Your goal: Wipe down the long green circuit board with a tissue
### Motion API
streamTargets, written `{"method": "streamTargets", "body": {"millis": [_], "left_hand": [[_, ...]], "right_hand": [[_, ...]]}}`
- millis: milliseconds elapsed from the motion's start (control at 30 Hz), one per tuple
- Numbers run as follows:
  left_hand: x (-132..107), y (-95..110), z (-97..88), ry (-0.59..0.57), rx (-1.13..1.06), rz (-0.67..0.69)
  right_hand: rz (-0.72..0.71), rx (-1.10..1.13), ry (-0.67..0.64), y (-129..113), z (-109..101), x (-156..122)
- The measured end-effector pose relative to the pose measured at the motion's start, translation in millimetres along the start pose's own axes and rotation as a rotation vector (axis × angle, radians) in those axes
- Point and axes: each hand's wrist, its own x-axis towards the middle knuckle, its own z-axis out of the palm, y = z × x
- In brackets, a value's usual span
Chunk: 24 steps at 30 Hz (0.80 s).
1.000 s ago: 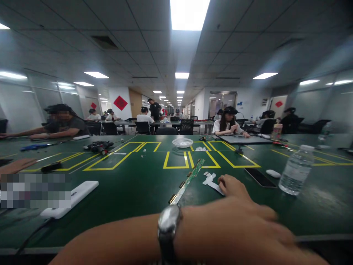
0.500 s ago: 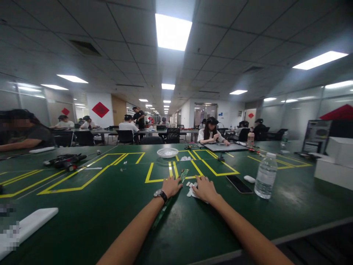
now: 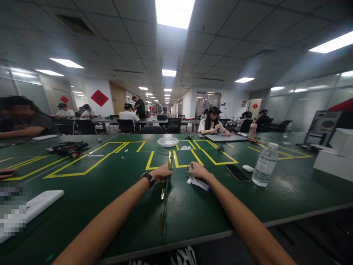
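My left hand (image 3: 162, 171) is closed around a long, narrow green circuit board (image 3: 163, 194), which stands on edge and points away from me. Shiny gold-coloured parts show along it. To its right, my right hand (image 3: 199, 170) pinches a small, light piece (image 3: 188, 169), too small to name. Just below that hand, a white strip with a blue end (image 3: 199, 183) lies on the green table (image 3: 187, 217); whether the hand touches it I cannot tell. Farther off stand a white bowl (image 3: 168, 142) with small bits in it and a little heap of white pieces (image 3: 186, 148).
Right of my hands are a black phone (image 3: 237, 173), a white rounded case (image 3: 248, 168) and a water bottle (image 3: 265, 165). Yellow tape (image 3: 217, 163) marks the tabletop. A white slab (image 3: 41, 206) lies at left, black gear (image 3: 68, 148) beyond. A person (image 3: 212, 123) sits opposite.
My left hand has taken hold of the circuit board and turned it onto its edge, shifting slightly left. My right hand has risen off the white pieces with a small piece in its fingers.
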Motion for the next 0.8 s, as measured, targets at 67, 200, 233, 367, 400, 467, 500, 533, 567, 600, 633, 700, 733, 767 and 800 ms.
{"method": "streamTargets", "body": {"millis": [67,200,233,367,400,467,500,533,567,600,633,700,733,767,800], "left_hand": [[-8.4,-1.9,-0.7,-0.012,-0.137,-0.056],[-23.8,-16.5,-1.6,-0.022,-0.425,-0.103],[-26.9,-21.0,-2.6,-0.004,-0.495,-0.097],[-38.6,-30.2,-6.6,0.038,-0.674,-0.119],[-41.7,-29.7,-6.0,0.076,-0.682,-0.111],[-48.5,-26.8,-1.8,0.140,-0.653,-0.058],[-52.1,-25.3,1.8,0.159,-0.622,-0.027],[-55.5,-24.0,5.9,0.158,-0.587,0.004],[-58.6,-23.2,10.2,0.151,-0.557,0.033],[-61.3,-22.8,14.3,0.140,-0.529,0.060],[-63.5,-22.9,17.8,0.129,-0.508,0.087],[-65.7,-24.1,22.4,0.117,-0.481,0.130],[-65.8,-25.1,23.3,0.117,-0.472,0.147],[-65.4,-26.2,23.4,0.121,-0.465,0.158],[-64.7,-27.2,22.8,0.129,-0.457,0.164]], "right_hand": [[-0.043,0.216,0.003,-8.6,-1.4,2.2],[-0.046,0.704,-0.075,-33.4,7.1,-2.6],[-0.051,0.783,-0.090,-39.1,11.3,-4.7],[-0.139,0.948,-0.144,-53.6,28.2,-11.8],[-0.157,0.961,-0.152,-55.5,30.8,-13.3],[-0.168,0.965,-0.155,-57.8,33.5,-16.4],[-0.164,0.962,-0.155,-58.5,33.8,-18.1],[-0.161,0.962,-0.154,-58.8,33.7,-19.7],[-0.160,0.963,-0.151,-58.9,33.6,-21.2],[-0.163,0.962,-0.148,-58.8,33.6,-22.5],[-0.169,0.956,-0.143,-58.5,33.9,-23.7],[-0.184,0.923,-0.145,-58.1,35.7,-25.6],[-0.191,0.902,-0.154,-58.1,37.0,-26.3],[-0.195,0.881,-0.163,-58.3,38.2,-26.9],[-0.197,0.864,-0.170,-58.7,39.1,-27.4]]}}
